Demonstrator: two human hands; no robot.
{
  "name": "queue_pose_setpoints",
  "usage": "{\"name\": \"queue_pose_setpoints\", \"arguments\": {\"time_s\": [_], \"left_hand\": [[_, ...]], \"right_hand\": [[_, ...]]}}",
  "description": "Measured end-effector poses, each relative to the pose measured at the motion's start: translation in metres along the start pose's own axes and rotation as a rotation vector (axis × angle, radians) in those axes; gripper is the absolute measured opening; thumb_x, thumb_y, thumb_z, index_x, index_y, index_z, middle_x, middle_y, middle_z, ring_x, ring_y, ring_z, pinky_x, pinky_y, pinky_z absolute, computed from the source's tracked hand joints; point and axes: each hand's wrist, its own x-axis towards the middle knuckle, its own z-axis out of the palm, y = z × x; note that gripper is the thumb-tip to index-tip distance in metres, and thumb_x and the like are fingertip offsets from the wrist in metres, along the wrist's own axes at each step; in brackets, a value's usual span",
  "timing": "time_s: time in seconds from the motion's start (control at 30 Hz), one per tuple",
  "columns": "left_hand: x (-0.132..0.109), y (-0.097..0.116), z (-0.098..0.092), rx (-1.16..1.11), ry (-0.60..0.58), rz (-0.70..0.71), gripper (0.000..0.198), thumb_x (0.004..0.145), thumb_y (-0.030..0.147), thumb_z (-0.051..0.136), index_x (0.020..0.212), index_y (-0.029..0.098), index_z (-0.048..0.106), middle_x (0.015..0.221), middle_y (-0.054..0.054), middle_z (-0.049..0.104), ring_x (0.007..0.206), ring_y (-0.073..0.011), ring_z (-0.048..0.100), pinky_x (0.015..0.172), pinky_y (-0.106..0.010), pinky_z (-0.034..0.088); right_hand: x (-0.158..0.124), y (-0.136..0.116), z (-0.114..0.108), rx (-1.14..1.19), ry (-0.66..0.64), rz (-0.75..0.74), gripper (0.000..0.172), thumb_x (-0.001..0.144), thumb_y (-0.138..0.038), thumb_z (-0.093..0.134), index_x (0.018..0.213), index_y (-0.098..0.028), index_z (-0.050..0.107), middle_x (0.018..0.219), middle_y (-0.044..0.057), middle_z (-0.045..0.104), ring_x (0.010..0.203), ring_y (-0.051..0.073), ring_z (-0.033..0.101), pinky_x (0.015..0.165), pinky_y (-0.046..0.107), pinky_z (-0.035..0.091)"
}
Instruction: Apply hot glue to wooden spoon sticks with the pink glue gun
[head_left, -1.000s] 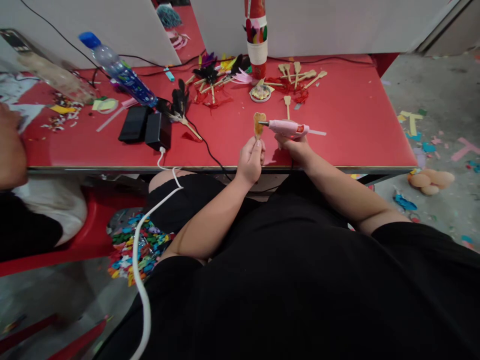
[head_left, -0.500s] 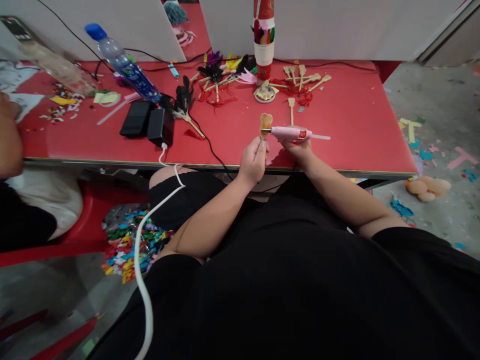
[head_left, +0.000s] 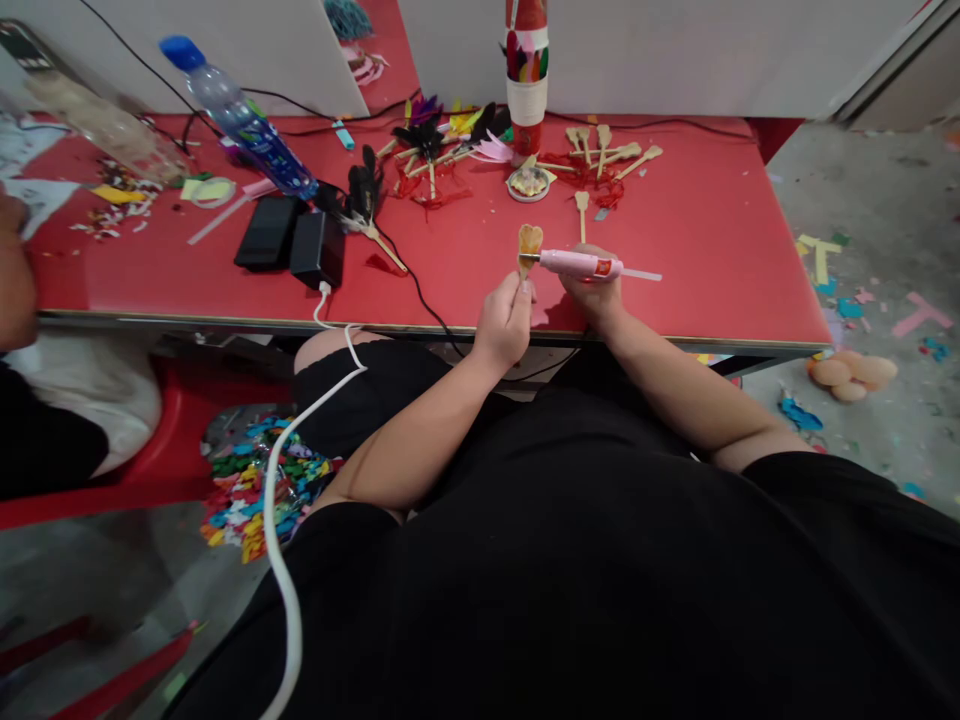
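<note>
Pinched by its handle in my left hand, a small wooden paddle stands head up over the red table. My right hand is closed around a pink glue gun. Its metal nozzle is at the lower part of the paddle's head, and a clear glue stick juts out of its back end. Another wooden paddle lies just behind the gun. Farther back is a small round dish with bits in it.
Feathered sticks, more wooden paddles and a red cup stack are at the back. Left are a blue-capped bottle, black boxes and cables. Another person's arm is at the far left.
The glue gun's body has tilted slightly, its nozzle still at the paddle head. Both hands keep their holds. The whole view has shifted a little.
</note>
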Motion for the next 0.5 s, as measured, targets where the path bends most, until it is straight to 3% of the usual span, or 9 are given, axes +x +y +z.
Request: {"name": "queue_pose_setpoints", "arguments": {"time_s": [0.13,0.23,0.5], "left_hand": [[0.001,-0.004,0.000,0.010,0.012,0.004,0.047,0.126,0.059,0.046,0.099,0.025,0.065,0.076,0.000,0.055,0.065,-0.0173,0.052,0.062,-0.033,0.040],[0.001,-0.005,0.000,0.014,0.010,-0.016,0.046,0.126,0.059,0.048,0.101,0.025,0.066,0.075,0.001,0.054,0.064,-0.0170,0.050,0.061,-0.033,0.038],[0.003,-0.009,0.000,-0.028,0.029,-0.049,0.050,0.124,0.064,0.046,0.094,0.026,0.058,0.072,0.002,0.050,0.062,-0.0163,0.046,0.059,-0.032,0.036]], "right_hand": [[0.002,0.001,0.002,-0.015,0.010,0.021,0.063,0.088,-0.064,0.096,0.072,-0.030,0.046,0.068,-0.003,0.050,0.070,0.018,0.050,0.065,0.037,0.057],[0.005,0.002,0.002,-0.049,0.002,0.024,0.053,0.090,-0.054,0.094,0.072,-0.029,0.050,0.069,-0.002,0.052,0.069,0.018,0.049,0.063,0.036,0.053],[0.011,0.000,0.003,-0.114,-0.030,0.055,0.054,0.091,-0.034,0.095,0.070,-0.029,0.045,0.070,-0.004,0.047,0.069,0.017,0.047,0.063,0.035,0.045]]}}
